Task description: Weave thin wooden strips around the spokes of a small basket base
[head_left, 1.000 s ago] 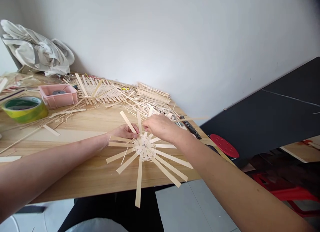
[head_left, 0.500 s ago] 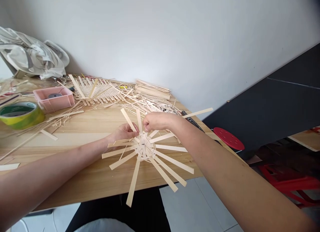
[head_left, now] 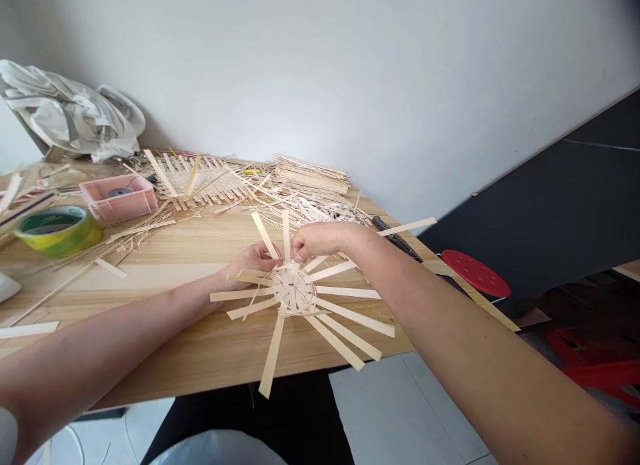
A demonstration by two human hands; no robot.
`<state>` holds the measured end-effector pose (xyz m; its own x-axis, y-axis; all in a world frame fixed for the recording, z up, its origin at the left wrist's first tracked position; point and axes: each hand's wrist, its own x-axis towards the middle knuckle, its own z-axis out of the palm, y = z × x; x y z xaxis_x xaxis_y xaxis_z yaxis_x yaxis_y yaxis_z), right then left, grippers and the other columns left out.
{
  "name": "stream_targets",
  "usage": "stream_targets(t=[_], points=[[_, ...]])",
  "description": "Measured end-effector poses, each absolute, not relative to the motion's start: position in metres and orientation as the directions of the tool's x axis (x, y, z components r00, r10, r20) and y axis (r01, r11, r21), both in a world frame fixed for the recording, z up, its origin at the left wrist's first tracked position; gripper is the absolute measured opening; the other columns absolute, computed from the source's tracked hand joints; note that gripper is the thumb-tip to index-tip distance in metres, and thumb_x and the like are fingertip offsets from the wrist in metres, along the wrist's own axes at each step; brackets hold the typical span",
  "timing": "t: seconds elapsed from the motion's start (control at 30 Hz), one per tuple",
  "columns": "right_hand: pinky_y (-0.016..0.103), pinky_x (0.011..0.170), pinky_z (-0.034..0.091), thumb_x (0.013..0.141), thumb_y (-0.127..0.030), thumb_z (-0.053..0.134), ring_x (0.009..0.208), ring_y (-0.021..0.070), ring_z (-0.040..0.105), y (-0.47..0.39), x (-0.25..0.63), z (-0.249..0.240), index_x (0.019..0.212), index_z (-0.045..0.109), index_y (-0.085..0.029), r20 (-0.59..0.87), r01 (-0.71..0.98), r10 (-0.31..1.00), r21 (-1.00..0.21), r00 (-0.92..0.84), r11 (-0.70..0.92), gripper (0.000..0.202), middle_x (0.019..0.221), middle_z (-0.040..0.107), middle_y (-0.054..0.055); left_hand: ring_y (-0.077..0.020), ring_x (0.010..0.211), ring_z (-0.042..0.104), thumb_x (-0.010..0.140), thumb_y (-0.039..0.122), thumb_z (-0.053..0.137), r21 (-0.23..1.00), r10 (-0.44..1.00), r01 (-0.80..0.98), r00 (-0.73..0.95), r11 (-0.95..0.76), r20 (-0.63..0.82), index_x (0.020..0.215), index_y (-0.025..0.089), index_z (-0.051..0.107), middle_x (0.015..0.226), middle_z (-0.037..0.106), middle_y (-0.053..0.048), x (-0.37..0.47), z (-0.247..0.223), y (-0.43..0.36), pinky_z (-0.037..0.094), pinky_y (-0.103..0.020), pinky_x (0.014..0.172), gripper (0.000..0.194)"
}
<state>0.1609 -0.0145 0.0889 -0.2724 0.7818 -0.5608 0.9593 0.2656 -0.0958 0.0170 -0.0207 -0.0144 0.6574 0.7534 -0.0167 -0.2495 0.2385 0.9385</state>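
A round woven base (head_left: 296, 286) of pale, flat wooden or bamboo strips is held at the table's near side, its long spokes fanning out in all directions. My left hand (head_left: 257, 259) pinches the far left part of its rim, thumb and fingers closed beside two spokes that point away from me. Curled into a closed grip, my right hand (head_left: 313, 241) meets the far rim just right of those spokes. What its fingertips hold is hidden by the hand itself. Thin strips circle the centre of the base.
A woven mat (head_left: 200, 178), a stack of strips (head_left: 313, 175) and loose scraps line the wall. At left are a pink bin (head_left: 120, 199) and a tape roll (head_left: 59, 231). A dark-handled tool (head_left: 397, 238) lies right, near a red stool (head_left: 475, 273).
The whole view has shifted slightly, so the table things sit further right. Both hands keep their grip at the far rim, and the base is tilted a little differently.
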Motion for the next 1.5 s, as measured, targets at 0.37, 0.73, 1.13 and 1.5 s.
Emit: stream_targets(t=[0.37, 0.73, 1.13, 1.5], points=[[0.021, 0.050, 0.029, 0.065, -0.024, 0.055, 0.057, 0.0084, 0.043, -0.006, 0.171, 0.078, 0.072, 0.061, -0.018, -0.450, 0.962, 0.850, -0.112, -0.274, 0.251, 0.011, 0.065, 0.055, -0.002, -0.0088, 0.045, 0.051, 0.055, 0.029, 0.072, 0.931, 0.827, -0.260, 0.557, 0.257, -0.072, 0.072, 0.015, 0.051, 0.056, 0.057, 0.003, 0.019, -0.019, -0.019, 0.037, -0.020, 0.045, 0.031], [0.022, 0.049, 0.024, 0.064, -0.023, 0.053, 0.051, 0.0069, 0.036, 0.000, 0.174, 0.068, 0.068, 0.060, -0.018, -0.433, 0.949, 0.845, -0.136, -0.315, 0.285, 0.010, 0.057, 0.046, -0.003, -0.0085, 0.043, 0.051, 0.050, 0.028, 0.074, 0.932, 0.863, -0.280, 0.501, 0.229, -0.062, 0.070, 0.015, 0.049, 0.053, 0.058, 0.003, 0.024, -0.023, -0.016, 0.036, -0.020, 0.042, 0.035], [0.023, 0.050, 0.019, 0.066, -0.018, 0.050, 0.050, 0.0078, 0.031, -0.021, 0.155, 0.076, 0.059, 0.055, -0.016, -0.297, 0.952, 0.926, 0.125, -0.233, 0.280, 0.010, 0.052, 0.036, -0.002, -0.0056, 0.044, 0.046, 0.055, 0.024, 0.066, 0.935, 0.922, -0.345, 0.382, 0.087, 0.056, 0.064, 0.016, 0.043, 0.052, 0.050, 0.007, 0.027, -0.026, -0.016, 0.033, -0.018, 0.043, 0.026], [0.023, 0.048, 0.014, 0.061, -0.019, 0.051, 0.047, 0.0059, 0.019, -0.020, 0.162, 0.078, 0.049, 0.038, -0.016, -0.312, 0.934, 0.891, 0.035, -0.329, 0.356, 0.018, 0.050, 0.022, -0.004, -0.0050, 0.042, 0.043, 0.055, 0.022, 0.065, 0.926, 0.917, -0.369, 0.392, 0.078, 0.078, 0.068, 0.018, 0.042, 0.052, 0.047, 0.008, 0.027, -0.025, -0.015, 0.030, -0.018, 0.043, 0.027]])
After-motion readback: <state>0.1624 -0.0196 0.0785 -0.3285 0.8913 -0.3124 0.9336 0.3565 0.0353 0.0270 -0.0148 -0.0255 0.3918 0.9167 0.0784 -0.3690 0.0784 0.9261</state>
